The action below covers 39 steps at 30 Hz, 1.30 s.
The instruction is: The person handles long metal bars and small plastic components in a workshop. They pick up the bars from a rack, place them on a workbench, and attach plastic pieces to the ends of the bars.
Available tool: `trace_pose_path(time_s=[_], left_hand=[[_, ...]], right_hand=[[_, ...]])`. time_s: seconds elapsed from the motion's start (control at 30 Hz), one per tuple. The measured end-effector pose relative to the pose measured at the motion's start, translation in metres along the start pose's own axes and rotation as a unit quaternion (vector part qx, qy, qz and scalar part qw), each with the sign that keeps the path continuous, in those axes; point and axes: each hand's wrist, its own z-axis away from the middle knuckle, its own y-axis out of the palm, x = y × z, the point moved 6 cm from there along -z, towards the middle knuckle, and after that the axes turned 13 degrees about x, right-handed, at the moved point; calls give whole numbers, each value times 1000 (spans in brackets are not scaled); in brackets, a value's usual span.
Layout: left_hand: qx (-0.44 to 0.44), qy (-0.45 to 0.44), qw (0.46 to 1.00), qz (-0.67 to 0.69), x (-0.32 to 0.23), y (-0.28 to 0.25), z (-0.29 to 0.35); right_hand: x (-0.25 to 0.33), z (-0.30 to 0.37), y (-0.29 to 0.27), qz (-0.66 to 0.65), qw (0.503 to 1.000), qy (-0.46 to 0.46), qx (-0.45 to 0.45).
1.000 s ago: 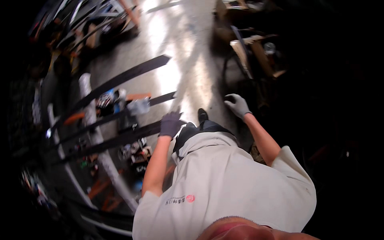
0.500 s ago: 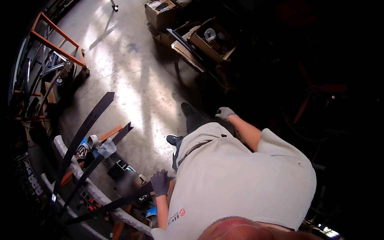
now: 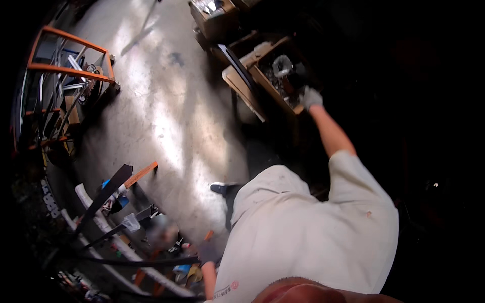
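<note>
The right hand (image 3: pixel 311 97) has just reached the near corner of the open cardboard box (image 3: pixel 273 86), so this box is now within reach. The left hand (image 3: pixel 207 252), dimly seen, perhaps touches the dark bar (image 3: pixel 146 263) crossing 2 pale rails (image 3: pixel 125 249). I cannot tell either grip.

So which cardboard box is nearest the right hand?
The lower box, holding a clear plastic item: the right hand is at its near corner. The upper-left box sits farther off.
</note>
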Motion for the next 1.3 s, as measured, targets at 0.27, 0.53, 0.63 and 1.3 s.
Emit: trace_pose_path(time_s=[0.27,0.53,0.63,1.3], left_hand=[[-7,75,945,317,-158,-128,54],[84,-46,866,492,-184,-159,138],[-6,-20,858,513,-207,-129,119],[-324,87,481,810,-183,-154,87]], right_hand=[[10,-216,-60,26,992,-82,89],[-34,-306,23,180,972,6,153],[-33,-317,43,183,972,-7,150],[310,70,-136,-562,714,-251,333]])
